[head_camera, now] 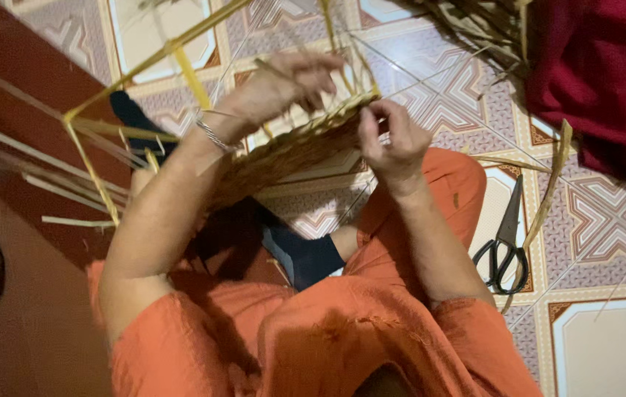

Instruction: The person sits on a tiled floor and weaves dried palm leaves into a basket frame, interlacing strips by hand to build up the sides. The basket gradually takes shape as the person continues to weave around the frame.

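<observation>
Looking down at my lap here, sitting on the tiled floor (607, 345) with a half-woven mat (291, 147) held up in front of me. My left hand (283, 84) is curled over the top edge of the weave, fingers bent around loose strips, though it's blurry enough that I can't tell exactly which strip it has. My right hand (394, 140) is pinching the right corner of the mat, thumb and fingers pressed together on the woven edge.

Progress-wise, I'd guess it's somewhere mid-way: there's 1 dense woven band done, running diagonally from the lower left up to my right hand. What's left looks like a lot, since long unwoven strips (92, 140) stick out loose on the left side and more poke up past the top edge. None of the ends look trimmed or tucked yet.

Scissors (505, 242) lie on the floor just beside my right knee, untouched. A heap of spare straw (474, 22) sits near the top edge of the floor, next to a red cloth (607, 73).
</observation>
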